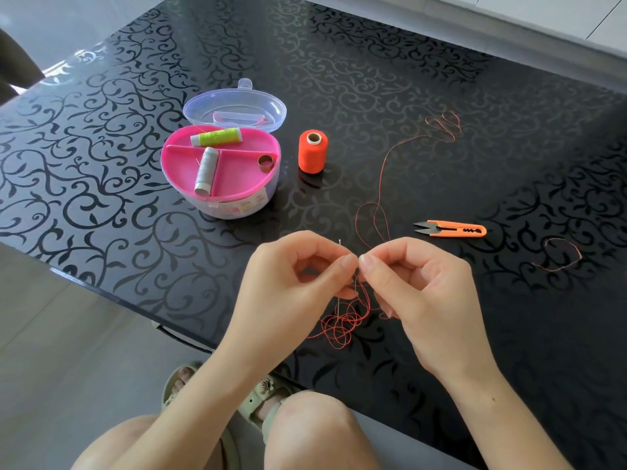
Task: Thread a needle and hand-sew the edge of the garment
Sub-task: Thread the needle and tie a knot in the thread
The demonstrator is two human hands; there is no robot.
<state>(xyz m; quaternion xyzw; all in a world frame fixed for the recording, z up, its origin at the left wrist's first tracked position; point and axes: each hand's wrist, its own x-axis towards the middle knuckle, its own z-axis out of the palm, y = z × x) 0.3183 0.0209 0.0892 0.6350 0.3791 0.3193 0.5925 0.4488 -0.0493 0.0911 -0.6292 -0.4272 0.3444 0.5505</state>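
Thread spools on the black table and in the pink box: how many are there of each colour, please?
Orange thread spool, upright on the black patterned table: 1
Lime-green thread spool, lying in the pink plastic tray: 1
Grey thread spool, lying in the same tray: 1
Total: 3

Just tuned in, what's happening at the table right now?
A seated person holds both hands together over the table's near edge. The left hand pinches the needle; the right hand pinches the red thread right beside it, so threading looks under way. Thread tangles below the hands. The spool, snips and open sewing box sit untouched. No garment is in view.
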